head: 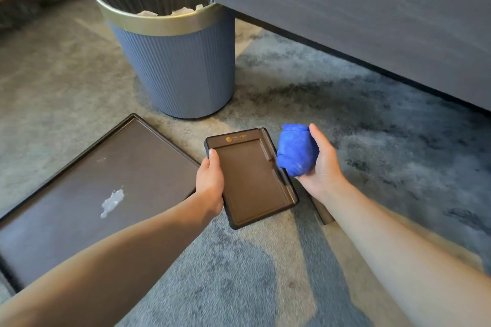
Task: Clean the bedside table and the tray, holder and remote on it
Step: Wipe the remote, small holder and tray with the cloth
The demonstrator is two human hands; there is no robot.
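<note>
A small brown holder [252, 180] with a gold logo near its top edge is held above the carpet, its inside facing up. My left hand [211, 180] grips its left edge, thumb on top. Just to its right, my right hand [318, 164] is closed around a bunched blue cloth [296, 150], which touches or nearly touches the holder's right rim. A large dark brown tray [79, 194] lies flat on the carpet at the left, with a white smear [111, 203] near its middle. The remote is not in view.
A blue ribbed waste bin [180, 69] with a gold rim and black liner stands behind the tray, crumpled paper inside. A dark grey wood-grain furniture side [358, 21] fills the upper right. Grey patterned carpet [372, 140] covers the floor. A dark flat piece [322, 211] lies under my right wrist.
</note>
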